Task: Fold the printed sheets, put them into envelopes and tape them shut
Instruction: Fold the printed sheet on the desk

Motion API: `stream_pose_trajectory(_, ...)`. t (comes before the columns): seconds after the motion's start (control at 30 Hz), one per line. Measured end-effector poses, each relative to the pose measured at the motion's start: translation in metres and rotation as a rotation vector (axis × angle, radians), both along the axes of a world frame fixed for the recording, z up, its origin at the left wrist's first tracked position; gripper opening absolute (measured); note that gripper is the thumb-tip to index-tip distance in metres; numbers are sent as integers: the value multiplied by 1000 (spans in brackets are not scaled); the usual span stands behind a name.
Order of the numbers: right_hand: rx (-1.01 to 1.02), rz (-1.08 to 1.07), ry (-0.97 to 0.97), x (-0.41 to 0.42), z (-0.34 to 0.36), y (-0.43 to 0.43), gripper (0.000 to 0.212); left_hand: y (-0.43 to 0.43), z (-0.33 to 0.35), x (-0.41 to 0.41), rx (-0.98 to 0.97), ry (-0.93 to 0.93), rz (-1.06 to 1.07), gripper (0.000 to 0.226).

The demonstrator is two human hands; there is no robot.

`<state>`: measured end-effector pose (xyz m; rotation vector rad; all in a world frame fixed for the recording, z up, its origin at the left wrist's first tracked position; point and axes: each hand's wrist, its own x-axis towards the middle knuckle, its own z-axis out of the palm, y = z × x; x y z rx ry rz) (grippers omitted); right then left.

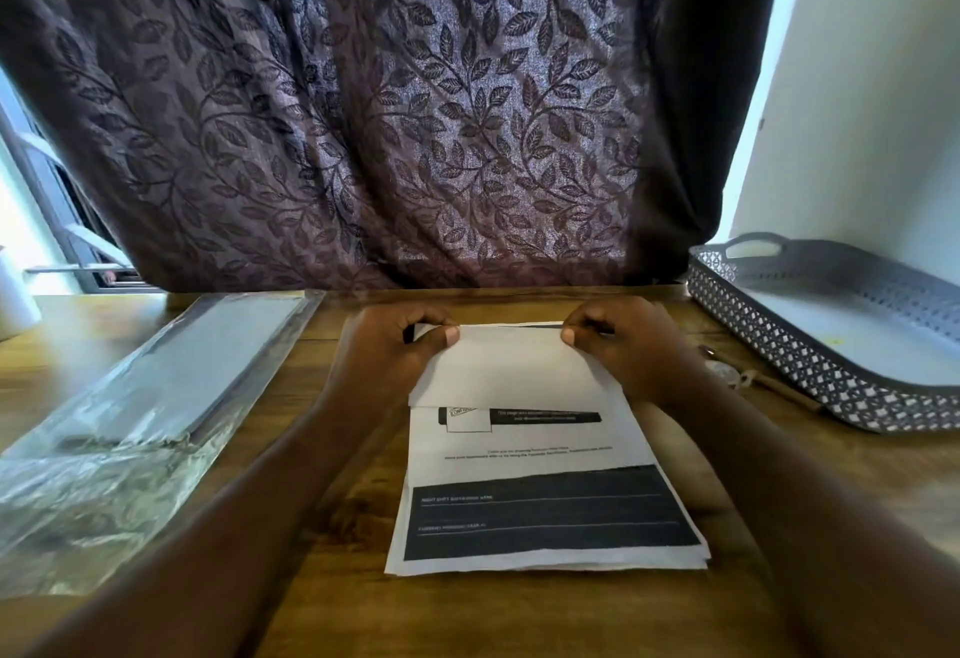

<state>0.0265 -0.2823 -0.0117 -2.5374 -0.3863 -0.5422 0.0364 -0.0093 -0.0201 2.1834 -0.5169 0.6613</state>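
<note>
Sheets: stack of printed sheets (545,501) lies mid-table (322,605), its top sheet (511,371) folded partway towards the near edge.
Left hand (395,345): pinching the folded sheet's far left corner.
Right hand (623,340): pinching the far right corner.
Envelopes: grey pack in clear plastic wrap (156,387), left of the stack.
Tray: grey perforated tray (831,345), far right.
</note>
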Motion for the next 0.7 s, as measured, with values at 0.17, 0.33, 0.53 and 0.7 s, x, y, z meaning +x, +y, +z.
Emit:
stream_pose_trajectory(0.17,21,-12,5,3,-5,-13,10,5,-1,4,-14,10,23,3)
stream_pose_trajectory(0.33,82,20,48,2,-6,-14,13,10,-3,10,-27,18,46,2)
stream_pose_trajectory(0.53,171,49,95,3,-11,-13,16,11,-6,11,-35,44,53,4)
stream_pose_trajectory(0.7,257,4,87,3,-12,-8,9,13,-6,12,-85,52,120,6)
